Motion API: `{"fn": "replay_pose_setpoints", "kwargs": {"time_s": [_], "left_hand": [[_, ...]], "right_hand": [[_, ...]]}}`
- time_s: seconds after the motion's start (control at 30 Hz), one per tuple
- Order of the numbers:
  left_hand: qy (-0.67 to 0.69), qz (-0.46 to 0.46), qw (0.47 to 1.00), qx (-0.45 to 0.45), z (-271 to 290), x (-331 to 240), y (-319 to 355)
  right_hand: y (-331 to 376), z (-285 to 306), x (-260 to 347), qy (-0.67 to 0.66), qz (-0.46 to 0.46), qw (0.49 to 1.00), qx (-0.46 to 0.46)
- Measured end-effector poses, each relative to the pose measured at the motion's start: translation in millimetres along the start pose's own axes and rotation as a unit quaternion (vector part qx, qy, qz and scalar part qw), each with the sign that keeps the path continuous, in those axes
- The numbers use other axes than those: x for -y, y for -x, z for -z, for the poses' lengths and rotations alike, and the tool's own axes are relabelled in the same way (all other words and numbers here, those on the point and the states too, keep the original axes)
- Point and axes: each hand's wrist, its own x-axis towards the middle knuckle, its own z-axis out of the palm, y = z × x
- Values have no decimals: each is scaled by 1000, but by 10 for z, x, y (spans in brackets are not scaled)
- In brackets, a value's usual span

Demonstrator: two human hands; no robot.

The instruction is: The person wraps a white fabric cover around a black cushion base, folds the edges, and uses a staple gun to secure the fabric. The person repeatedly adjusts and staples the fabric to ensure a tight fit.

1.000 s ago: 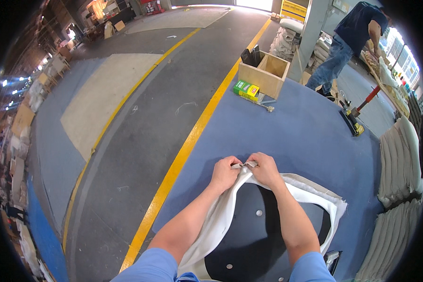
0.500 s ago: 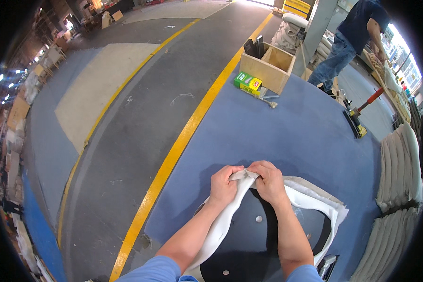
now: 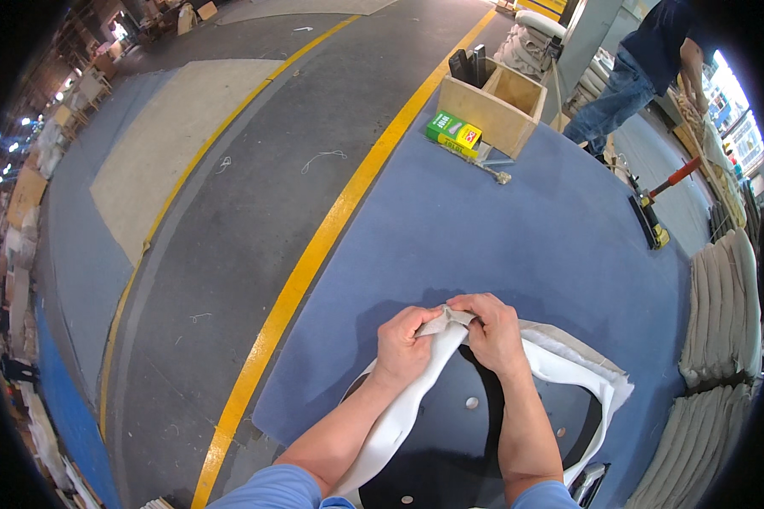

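Observation:
A black panel (image 3: 433, 437) with several round pale spots lies on the blue table surface in front of me. White padding (image 3: 396, 416) runs along its rim, and light grey fabric (image 3: 569, 346) with a frayed edge shows outside it on the right. My left hand (image 3: 403, 346) pinches the fabric at the panel's far edge. Right beside it, my right hand (image 3: 489, 331) is closed on the same gathered fabric. A folded peak of cloth stands up between the two hands. Close to my right forearm, a metal tool (image 3: 589, 483) is partly visible.
A wooden box (image 3: 501, 106) with dark strips, a green and yellow carton (image 3: 454, 132) and a hose fitting (image 3: 501, 177) are at the far edge. A red-handled tool (image 3: 654, 216) lies at right, near stacked grey cushions (image 3: 721, 305). A co-worker (image 3: 628, 76) stands beyond.
My view has shifted slightly. Both hands still grip the fabric at the same edge; the left has opened a small gap from the right, and more of the folded cloth shows between them.

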Motion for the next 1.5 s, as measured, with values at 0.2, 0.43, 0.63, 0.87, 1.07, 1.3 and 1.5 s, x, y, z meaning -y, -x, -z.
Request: {"fn": "replay_pose_setpoints", "kwargs": {"time_s": [0.2, 0.43, 0.63, 0.87, 1.07, 1.3, 1.5], "left_hand": [[-7, -5, 1000, -12, -5, 46, 16], [-13, 3, 1000, -13, 0, 32, 17], [-24, -6, 1000, 0, 19, 37, 18], [6, -14, 999, -33, -36, -46, -32], [-2, -43, 999, 11, -7, 81, 1], [-8, -58, 998, 13, 1, 72, 12], [-3, -55, 998, 23, 2, 0, 15]], "right_hand": [[-25, -19, -14, 13, -5, 1000, 12], [-33, -15, 16, 23, -2, 999, 26], [-51, -7, 54, 30, -8, 999, 37], [-59, 17, 58, 29, -8, 999, 41], [-41, 5, -22, -30, -14, 999, 21], [17, -15, -113, -113, -38, 993, -3], [38, 13, -174, -175, -55, 983, 5]]}}
